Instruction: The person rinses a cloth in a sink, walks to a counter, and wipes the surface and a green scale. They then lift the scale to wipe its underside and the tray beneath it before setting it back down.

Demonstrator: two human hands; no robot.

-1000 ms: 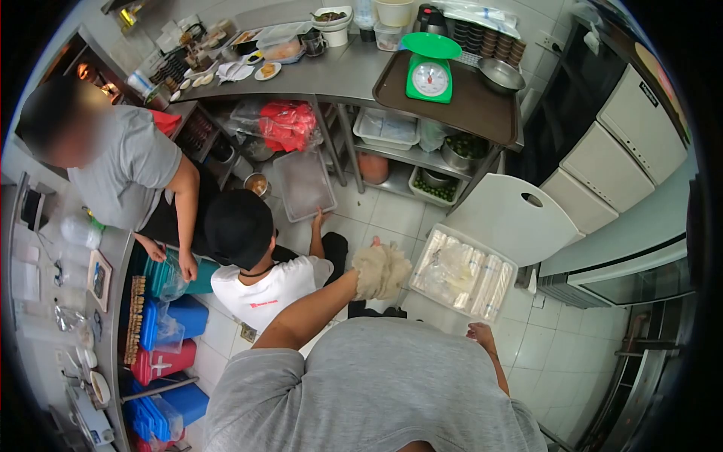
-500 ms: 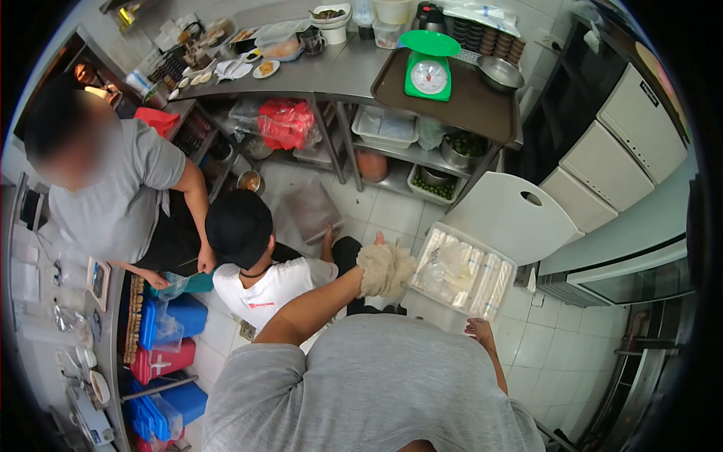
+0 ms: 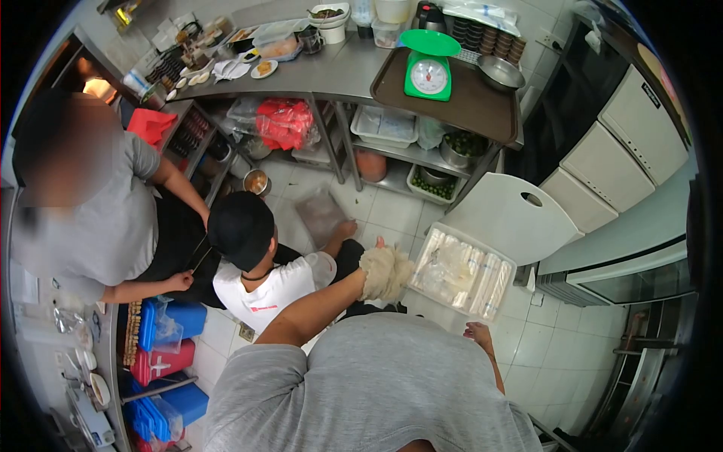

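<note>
Head camera view: a steel counter [image 3: 339, 71] spans the back of a tiled kitchen, where a standing co-worker [image 3: 83, 245] in grey and a crouching co-worker [image 3: 267, 297] in a white shirt occupy the left side. At centre right, a white chair [image 3: 520, 207] shows its backrest, with a shallow tray [image 3: 450, 305] of pale, plastic-wrapped bundles just before it. A green scale [image 3: 429, 79] stands on a brown tray [image 3: 388, 87] upon the counter. Crumpled beige cloth [image 3: 388, 275] bunches over the wearer's left hand [image 3: 379, 242], near the tray's left edge (only a bit of finger peeks out above the folds); whether those fingers grasp it cannot be told. The wearer's right hand [image 3: 476, 331], bare and partly curled, is just beside the tray's lower corner; whether it grips anything there cannot be made out.
</note>
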